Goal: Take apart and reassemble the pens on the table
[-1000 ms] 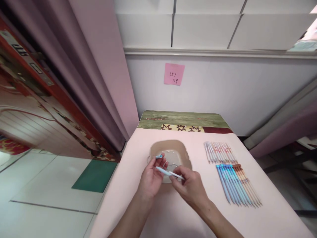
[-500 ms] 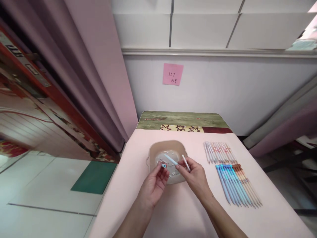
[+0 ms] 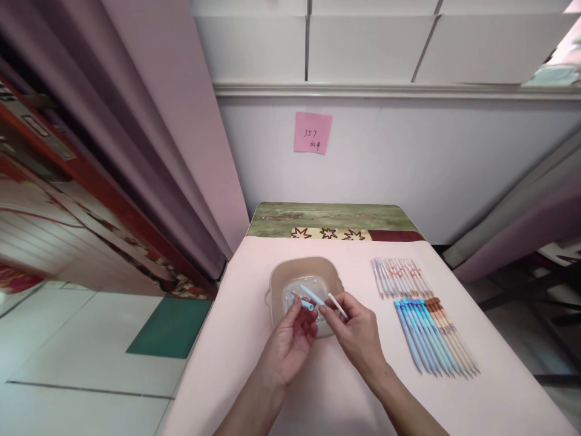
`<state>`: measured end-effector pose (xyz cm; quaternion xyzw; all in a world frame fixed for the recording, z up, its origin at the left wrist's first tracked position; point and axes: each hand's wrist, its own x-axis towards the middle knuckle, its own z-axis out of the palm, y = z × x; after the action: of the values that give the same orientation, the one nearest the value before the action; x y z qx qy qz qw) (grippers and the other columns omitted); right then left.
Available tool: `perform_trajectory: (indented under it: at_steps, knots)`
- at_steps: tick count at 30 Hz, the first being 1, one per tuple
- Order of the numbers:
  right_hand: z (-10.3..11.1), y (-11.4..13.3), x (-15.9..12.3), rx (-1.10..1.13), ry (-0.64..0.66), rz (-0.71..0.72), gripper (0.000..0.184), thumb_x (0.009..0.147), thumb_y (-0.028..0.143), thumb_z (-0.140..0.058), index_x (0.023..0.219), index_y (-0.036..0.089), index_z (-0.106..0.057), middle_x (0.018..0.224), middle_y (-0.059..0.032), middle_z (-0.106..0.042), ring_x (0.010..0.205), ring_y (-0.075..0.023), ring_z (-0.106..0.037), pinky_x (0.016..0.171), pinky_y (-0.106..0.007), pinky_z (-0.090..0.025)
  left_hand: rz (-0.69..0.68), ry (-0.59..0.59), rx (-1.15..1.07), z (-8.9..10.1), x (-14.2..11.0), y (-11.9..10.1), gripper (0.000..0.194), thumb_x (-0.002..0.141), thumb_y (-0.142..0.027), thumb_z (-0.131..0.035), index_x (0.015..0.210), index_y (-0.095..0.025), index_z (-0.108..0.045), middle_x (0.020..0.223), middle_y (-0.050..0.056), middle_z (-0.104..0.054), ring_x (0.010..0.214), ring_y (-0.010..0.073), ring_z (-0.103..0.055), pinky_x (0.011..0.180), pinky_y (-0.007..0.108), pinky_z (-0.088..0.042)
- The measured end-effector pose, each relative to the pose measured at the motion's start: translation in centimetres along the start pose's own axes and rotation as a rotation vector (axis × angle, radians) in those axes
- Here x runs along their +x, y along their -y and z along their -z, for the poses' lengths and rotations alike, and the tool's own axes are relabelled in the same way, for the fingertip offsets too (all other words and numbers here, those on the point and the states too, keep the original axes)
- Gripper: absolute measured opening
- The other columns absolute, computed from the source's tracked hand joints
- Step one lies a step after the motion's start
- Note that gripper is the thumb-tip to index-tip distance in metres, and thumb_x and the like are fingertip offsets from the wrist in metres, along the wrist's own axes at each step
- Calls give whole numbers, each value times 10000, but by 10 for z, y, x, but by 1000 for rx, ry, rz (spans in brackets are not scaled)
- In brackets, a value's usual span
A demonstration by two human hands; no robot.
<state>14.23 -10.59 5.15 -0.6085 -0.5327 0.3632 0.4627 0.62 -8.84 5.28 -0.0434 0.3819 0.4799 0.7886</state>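
My left hand pinches a short blue pen cap between thumb and fingers, its open end turned toward my right hand. In my right hand are a slim light-blue pen barrel and a thin white stick, which may be a refill or a tube. The barrel points up and left; its tip is near the cap but apart from it. Both hands are over the near side of a beige plastic tub. Several small pale pieces lie on the tub's bottom, partly hidden by my hands.
Right of the tub lies a row of clear-barrelled pens. Nearer to me are several blue pens and several beige pens with brown tops. A pale pink cover lies over the table. A pink note hangs on the wall.
My left hand has moved slightly right, and the pen cap has turned so more of its side shows. The two hands are closer together. The view has shifted slightly.
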Motion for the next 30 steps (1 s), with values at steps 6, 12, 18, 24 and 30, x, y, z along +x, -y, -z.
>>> perform_trajectory:
  at_steps: [6, 12, 18, 24, 30]
  knots:
    - [0, 3, 0, 22, 101, -16, 299, 772, 490, -652, 740, 193, -633, 648, 6, -609, 531, -121, -488, 484, -217, -355, -38, 9, -33, 1, 4, -3, 88, 844, -166, -620, 906, -106, -641, 936, 119, -719, 605, 101, -654, 471, 166, -514]
    - [24, 4, 5, 317, -14, -101, 384, 927, 506, -399, 832, 182, -580, 785, -34, -639, 461, -82, -348, 443, -222, -306, -93, -18, -110, 2, 5, -14, 84, 873, -144, -569, 899, -96, -634, 958, 131, -707, 610, 95, -643, 526, 183, -555]
    - [30, -5, 5, 273, -132, -18, 316, 863, 485, -552, 868, 189, -661, 991, -85, -636, 789, -174, -567, 649, -270, -458, -84, -11, -130, 0, 4, -16, 110, 880, -148, -558, 869, -81, -645, 947, 147, -696, 605, 91, -629, 520, 178, -553]
    - [26, 1, -7, 120, -102, 30, 289, 892, 458, -518, 869, 198, -643, 783, -25, -627, 703, -164, -577, 611, -249, -457, -79, -22, -126, 0, 4, -12, 89, 868, -139, -574, 866, -90, -649, 949, 139, -694, 610, 89, -628, 524, 174, -552]
    - [15, 4, -21, 50, -189, 250, 189, 948, 340, -439, 977, 214, -576, 850, -45, -643, 722, -163, -663, 661, -259, -513, -85, 2, -132, -2, 1, -12, 89, 874, -140, -565, 879, -83, -633, 970, 154, -688, 633, 96, -640, 538, 175, -560]
